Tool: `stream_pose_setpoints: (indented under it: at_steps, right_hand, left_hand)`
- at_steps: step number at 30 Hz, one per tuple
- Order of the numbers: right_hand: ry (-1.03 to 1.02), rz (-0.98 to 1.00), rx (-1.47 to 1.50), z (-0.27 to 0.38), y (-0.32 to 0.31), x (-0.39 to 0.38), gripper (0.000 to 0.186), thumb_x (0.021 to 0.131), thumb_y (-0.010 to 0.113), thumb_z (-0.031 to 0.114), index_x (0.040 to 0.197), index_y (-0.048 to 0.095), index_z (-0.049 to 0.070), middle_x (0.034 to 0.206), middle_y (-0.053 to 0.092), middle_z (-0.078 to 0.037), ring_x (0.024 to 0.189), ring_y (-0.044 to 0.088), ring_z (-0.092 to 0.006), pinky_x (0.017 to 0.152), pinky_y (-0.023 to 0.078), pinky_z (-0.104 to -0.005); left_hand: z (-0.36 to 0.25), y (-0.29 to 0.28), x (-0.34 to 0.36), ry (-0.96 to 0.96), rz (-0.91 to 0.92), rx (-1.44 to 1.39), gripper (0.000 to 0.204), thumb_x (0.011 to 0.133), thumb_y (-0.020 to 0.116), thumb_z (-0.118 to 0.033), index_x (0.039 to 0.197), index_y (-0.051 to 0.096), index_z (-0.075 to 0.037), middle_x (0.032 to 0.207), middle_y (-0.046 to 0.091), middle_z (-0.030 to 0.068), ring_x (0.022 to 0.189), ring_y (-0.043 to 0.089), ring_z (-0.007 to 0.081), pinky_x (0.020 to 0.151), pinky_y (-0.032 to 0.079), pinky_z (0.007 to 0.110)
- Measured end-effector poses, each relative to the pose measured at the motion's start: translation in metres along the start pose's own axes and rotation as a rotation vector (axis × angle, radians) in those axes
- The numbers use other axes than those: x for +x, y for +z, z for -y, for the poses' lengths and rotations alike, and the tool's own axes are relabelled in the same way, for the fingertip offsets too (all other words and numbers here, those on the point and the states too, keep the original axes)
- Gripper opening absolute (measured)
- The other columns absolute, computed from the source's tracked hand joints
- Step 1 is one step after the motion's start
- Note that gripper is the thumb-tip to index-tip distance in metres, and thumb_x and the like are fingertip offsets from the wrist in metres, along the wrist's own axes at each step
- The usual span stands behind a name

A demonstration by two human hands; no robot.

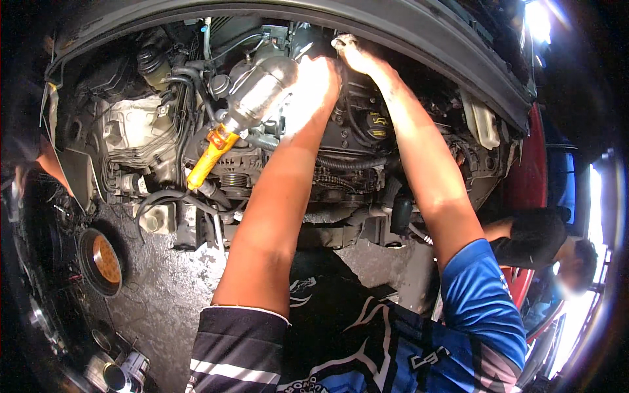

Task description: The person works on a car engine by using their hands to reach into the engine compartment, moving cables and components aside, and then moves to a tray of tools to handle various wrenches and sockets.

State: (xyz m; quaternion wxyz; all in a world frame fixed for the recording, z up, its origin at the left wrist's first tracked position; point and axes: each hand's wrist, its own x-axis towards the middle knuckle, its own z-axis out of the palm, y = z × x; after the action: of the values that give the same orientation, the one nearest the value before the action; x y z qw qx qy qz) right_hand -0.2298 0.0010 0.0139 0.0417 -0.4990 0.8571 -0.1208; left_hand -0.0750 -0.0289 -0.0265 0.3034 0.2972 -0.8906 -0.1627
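Both my arms reach into a car's engine bay. My left hand [319,77] is at the back of the engine [354,108], beside the silver head of a work light [262,92]. Glare washes it out and its fingers are hidden. Just right of it, my right hand [351,54] is curled closed near the rear edge of the bay; what its fingers hold, if anything, is too small to make out. The work light's yellow handle [213,157] points toward me and lies over the engine's left part. A black cap with yellow markings [378,124] sits between my forearms.
Hoses, a ribbed pulley [234,182] and a corrugated tube [350,162] crowd the engine front. A round pan [100,262] stands on the wet floor [164,278] at left. A person in a dark shirt [537,236] bends at right; another person's arm [54,165] shows at left.
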Motion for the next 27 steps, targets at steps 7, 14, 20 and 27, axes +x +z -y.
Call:
stream_pose_setpoints:
  at_steps: [7, 14, 20, 27]
  right_hand:
    - [0.028, -0.105, 0.08, 0.031, -0.004, -0.03, 0.029, 0.099, 0.045, 0.024, 0.111, 0.062, 0.004, 0.117, 0.065, -0.018, 0.11, 0.06, -0.0308, 0.097, 0.044, -0.0433]
    - [-0.218, 0.167, -0.382, -0.077, -0.023, 0.014, 0.033, 0.1, 0.047, 0.024, 0.126, 0.053, 0.004, 0.133, 0.051, -0.018, 0.125, 0.044, -0.0283, 0.111, 0.032, -0.0407]
    - [-0.033, -0.262, 0.099, 0.036, 0.01, -0.057, 0.035, 0.099, 0.047, 0.034, 0.114, 0.064, 0.008, 0.094, 0.069, -0.022, 0.086, 0.068, -0.0313, 0.08, 0.052, -0.0403]
    - [-0.025, -0.282, -0.075, 0.043, -0.01, -0.067, 0.033, 0.097, 0.051, 0.032, 0.118, 0.065, 0.011, 0.09, 0.07, -0.021, 0.085, 0.069, -0.038, 0.08, 0.055, -0.0439]
  left_hand:
    - [0.017, 0.006, -0.001, 0.037, -0.058, -0.064, 0.023, 0.082, 0.069, -0.03, 0.081, 0.066, -0.007, 0.084, 0.069, 0.0154, 0.085, 0.066, 0.0348, 0.082, 0.05, 0.043]
    - [-0.027, 0.018, 0.01, -0.101, -0.162, -0.36, 0.025, 0.081, 0.069, -0.031, 0.079, 0.067, -0.007, 0.085, 0.068, 0.0207, 0.087, 0.064, 0.0408, 0.082, 0.05, 0.05]
    - [0.015, -0.005, -0.004, -0.086, -0.037, -0.111, 0.026, 0.079, 0.069, -0.032, 0.084, 0.071, -0.006, 0.087, 0.068, 0.0236, 0.088, 0.065, 0.0409, 0.082, 0.05, 0.051]
    - [0.0, -0.016, 0.003, -0.057, -0.015, -0.107, 0.019, 0.077, 0.068, -0.025, 0.081, 0.073, -0.007, 0.083, 0.068, 0.0214, 0.085, 0.066, 0.0371, 0.078, 0.052, 0.047]
